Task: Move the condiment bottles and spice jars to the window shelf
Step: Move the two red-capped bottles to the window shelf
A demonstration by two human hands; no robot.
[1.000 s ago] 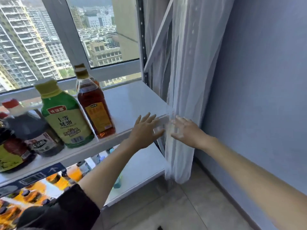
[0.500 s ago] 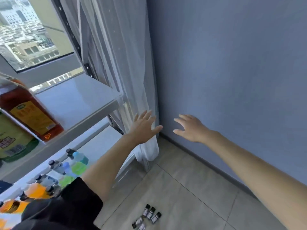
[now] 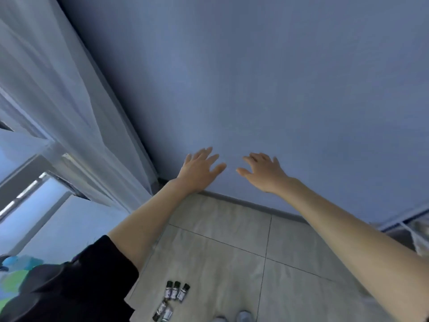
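Both my hands are held out in front of me, empty, with fingers spread. My left hand (image 3: 200,171) and my right hand (image 3: 263,171) hover side by side before the blue wall. Several small dark-capped spice jars (image 3: 175,293) stand and lie on the tiled floor near my feet. The window shelf (image 3: 25,173) shows only as a white edge at the far left, half behind the sheer curtain. The big condiment bottles are out of view.
A sheer white curtain (image 3: 69,108) hangs at the left beside the blue wall (image 3: 255,77). Grey floor tiles (image 3: 232,252) spread below. Blurred coloured bottles (image 3: 16,273) show at the lower left. A white rack corner (image 3: 415,231) sits at the right edge.
My view has swung right, away from the shelf and its bottles, toward the wall and floor. Both hands stayed empty and spread, moving along with the turn.
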